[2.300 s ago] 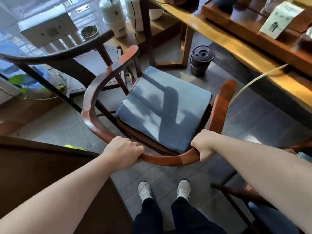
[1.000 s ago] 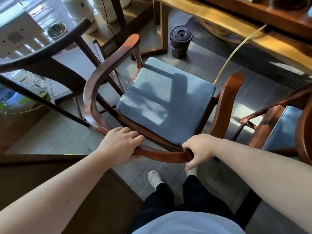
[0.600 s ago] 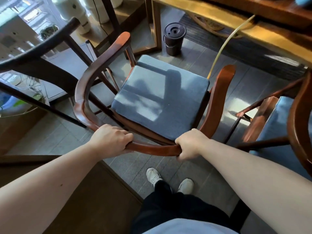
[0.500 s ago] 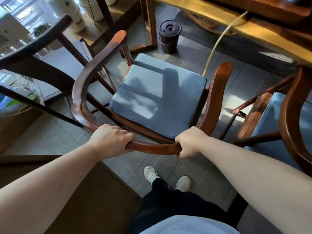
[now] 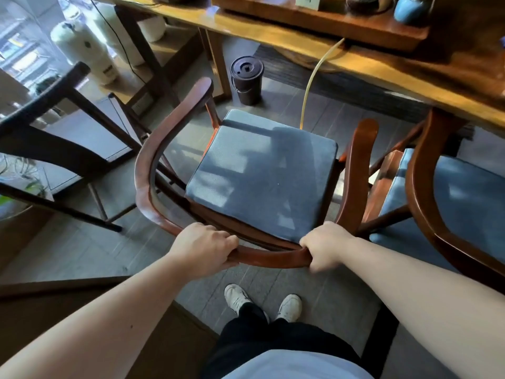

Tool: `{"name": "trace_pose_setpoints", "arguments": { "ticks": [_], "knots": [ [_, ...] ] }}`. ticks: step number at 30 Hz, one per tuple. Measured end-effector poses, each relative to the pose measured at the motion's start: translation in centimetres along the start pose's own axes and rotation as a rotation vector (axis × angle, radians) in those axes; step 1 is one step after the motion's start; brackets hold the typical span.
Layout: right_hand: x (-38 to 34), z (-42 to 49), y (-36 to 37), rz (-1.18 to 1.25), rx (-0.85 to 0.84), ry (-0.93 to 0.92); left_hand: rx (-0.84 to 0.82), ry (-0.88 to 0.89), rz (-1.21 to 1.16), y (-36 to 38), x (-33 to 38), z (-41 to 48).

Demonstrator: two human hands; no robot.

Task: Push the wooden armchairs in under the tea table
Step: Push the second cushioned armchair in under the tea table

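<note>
**A:** so what's closest to the camera?

**B:** Bottom edge, 6 o'clock: white shoes [image 5: 262,300] side by side on the grey tile floor [image 5: 328,291], dark trousers above them. A dark wood surface [image 5: 54,305] fills the 8 o'clock corner.

**A:** and the hands?

**B:** Both are on the armchair [image 5: 153,170]. Left hand [image 5: 203,248] is curled tight over the curved back rail just left of centre, knuckles up. Right hand [image 5: 325,246] is fisted round the same rail a bit further right, fingers wrapped under it. So both clamped on the rail, with a bare stretch of wood between them.

**A:** where does the chair sit then?

**B:** Dead centre of the view, blue cushion [image 5: 262,176] on the seat, armrests running off toward 12. It's facing the table [image 5: 382,67], which crosses the top from 11 to 3 o'clock. The front of the seat is near the table edge but not under it, floor shows between them.

**A:** anything around it?

**B:** A second armchair [image 5: 426,192] with a blue cushion just beside it at 3 o'clock, its front end tucked below the tabletop. A black chair [image 5: 68,124] at 9 to 10 o'clock. Further out at 12, a dark lidded bin [image 5: 246,80] stands on the floor by a table leg, and a yellowish hose [image 5: 311,83] hangs down from the table behind the cushion. White canisters [image 5: 84,50] sit far off at 11.
</note>
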State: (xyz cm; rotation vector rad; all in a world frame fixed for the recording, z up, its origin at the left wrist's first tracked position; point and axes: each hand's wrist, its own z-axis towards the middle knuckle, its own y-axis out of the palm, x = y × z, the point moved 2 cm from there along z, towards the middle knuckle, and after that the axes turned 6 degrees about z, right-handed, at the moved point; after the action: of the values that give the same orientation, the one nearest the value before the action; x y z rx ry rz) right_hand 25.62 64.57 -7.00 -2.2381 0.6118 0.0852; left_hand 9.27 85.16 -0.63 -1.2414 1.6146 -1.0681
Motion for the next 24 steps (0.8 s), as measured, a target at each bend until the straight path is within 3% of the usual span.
{"name": "trace_pose_setpoints", "arguments": {
  "ticks": [8, 13, 18, 24],
  "knots": [
    [1.5, -2.1, 0.6, 0.073, 0.028, 0.018, -0.016, -0.001, -0.015, -1.3, 1.8, 0.6],
    [-2.2, -3.6, 0.5, 0.350, 0.295, -0.015, 0.035, 0.108, -0.059, -1.6, 1.1, -0.2],
    [-8.2, -3.4, -0.2, 0.496, 0.538, -0.012, 0.093, 0.127, -0.061, -0.9, -4.4, -1.9],
    [-12.1, -2.0, -0.8, 0.594, 0.596, 0.160, 0.167, 0.131, -0.099, 1.1, -13.2, -3.4]
  ]
}}
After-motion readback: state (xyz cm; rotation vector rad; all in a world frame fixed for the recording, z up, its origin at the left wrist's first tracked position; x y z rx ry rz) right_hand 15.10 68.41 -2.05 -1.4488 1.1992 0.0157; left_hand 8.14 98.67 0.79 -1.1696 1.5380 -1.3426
